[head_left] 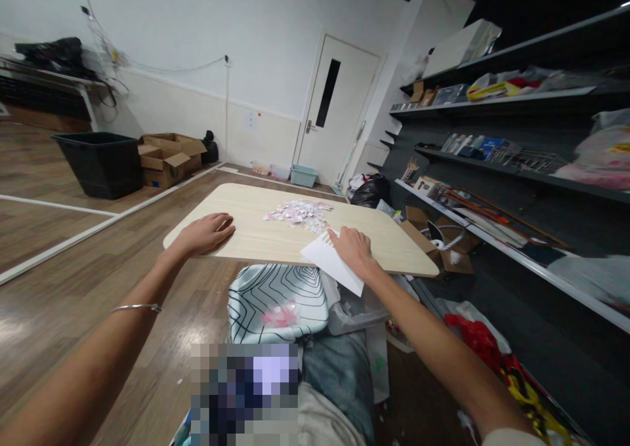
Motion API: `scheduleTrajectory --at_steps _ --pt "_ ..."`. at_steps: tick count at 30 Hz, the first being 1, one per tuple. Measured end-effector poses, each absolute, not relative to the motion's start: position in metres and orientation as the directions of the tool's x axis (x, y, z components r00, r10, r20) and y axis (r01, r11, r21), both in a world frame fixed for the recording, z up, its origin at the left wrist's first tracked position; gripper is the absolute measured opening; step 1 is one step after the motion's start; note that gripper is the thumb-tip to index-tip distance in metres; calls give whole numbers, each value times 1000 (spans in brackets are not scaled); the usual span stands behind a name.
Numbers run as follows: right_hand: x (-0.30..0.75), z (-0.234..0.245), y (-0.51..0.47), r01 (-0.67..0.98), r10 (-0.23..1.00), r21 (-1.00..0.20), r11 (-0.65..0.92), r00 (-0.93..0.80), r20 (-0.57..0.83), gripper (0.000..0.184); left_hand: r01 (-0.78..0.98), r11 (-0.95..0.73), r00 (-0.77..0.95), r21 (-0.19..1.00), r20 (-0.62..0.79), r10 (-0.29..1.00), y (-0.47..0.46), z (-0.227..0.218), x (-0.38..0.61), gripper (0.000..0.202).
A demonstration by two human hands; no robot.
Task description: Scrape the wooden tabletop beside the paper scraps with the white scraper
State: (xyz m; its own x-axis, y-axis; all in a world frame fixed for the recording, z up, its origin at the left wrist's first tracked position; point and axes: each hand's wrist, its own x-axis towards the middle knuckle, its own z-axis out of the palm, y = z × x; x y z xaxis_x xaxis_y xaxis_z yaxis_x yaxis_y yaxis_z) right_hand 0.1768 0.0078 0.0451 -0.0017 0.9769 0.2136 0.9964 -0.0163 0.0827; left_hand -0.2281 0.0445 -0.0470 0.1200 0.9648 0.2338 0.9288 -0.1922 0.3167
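My left hand (205, 233) lies flat on the near left corner of a light wooden table (256, 236), fingers stretched out, holding nothing. My right hand (353, 247) presses down on a white sheet of paper (331, 261) that hangs over the table's near edge. A pile of small pink and white paper scraps (300, 213) lies on the tabletop just beyond my right hand. Under the table's edge sits a patterned white and teal bag (278, 302) with more pink scraps in it.
Dark shelves (516, 164) packed with goods run along the right, with clutter on the floor below. A white door (339, 108) is at the back. A black bin (101, 162) and cardboard boxes (170, 157) stand at the left on the wooden floor.
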Motion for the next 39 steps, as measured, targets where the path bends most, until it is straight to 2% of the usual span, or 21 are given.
scheduleTrajectory --at_steps 5,8,11,14,18,21,28,34,39 --pt "160 38 0 968 944 129 217 -242 224 56 928 -201 130 315 232 964 45 -48 -229 74" --pt "158 43 -3 941 908 115 317 -336 249 53 923 -215 140 319 241 960 46 -49 -230 75" --pt "173 59 7 960 891 81 268 -279 358 55 922 -224 146 317 252 957 46 -50 -230 75" --pt "203 75 32 988 887 64 141 -155 436 60 924 -216 138 317 251 958 47 -51 -231 75" --pt "239 81 71 996 906 87 31 -64 418 56 920 -215 135 328 251 959 49 -52 -232 72" --pt "250 71 91 995 919 98 -16 -24 394 61 922 -223 144 317 252 957 50 -54 -232 75" --pt "251 42 101 989 963 134 57 -90 253 62 920 -238 167 313 236 957 51 -54 -233 77" --pt "260 36 97 982 959 148 117 -151 241 61 915 -242 160 324 259 953 53 -58 -234 73" --pt "262 33 96 984 966 139 107 -136 221 60 912 -241 159 332 257 953 52 -54 -234 70"
